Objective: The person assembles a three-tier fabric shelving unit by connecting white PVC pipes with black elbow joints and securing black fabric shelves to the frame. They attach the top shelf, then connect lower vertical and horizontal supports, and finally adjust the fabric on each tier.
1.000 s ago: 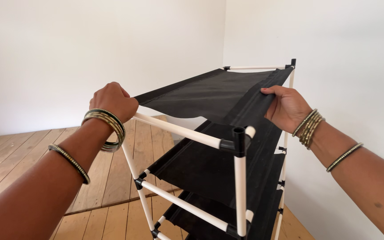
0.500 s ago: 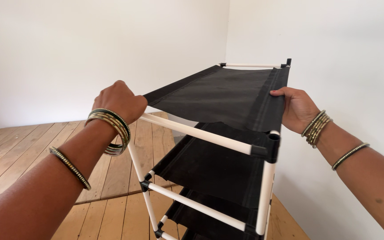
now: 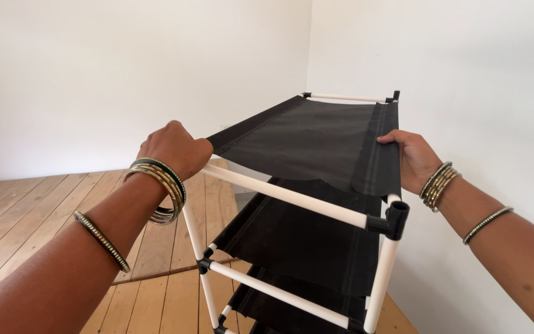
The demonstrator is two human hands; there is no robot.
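Two hands, left hand (image 3: 177, 148) and right hand (image 3: 414, 158), on one rack (image 3: 292, 198); three fabric shelves

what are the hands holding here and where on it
Both hold the rack: the left hand is closed over its near-left top corner, where the white front tube ends; the right hand grips the right edge of the black top fabric shelf.

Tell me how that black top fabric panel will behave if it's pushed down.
The black fabric panel is probably floppy: its near edge hangs loose and wavy short of the white front tube. It likely sags between the sides where the left hand and right hand grip.
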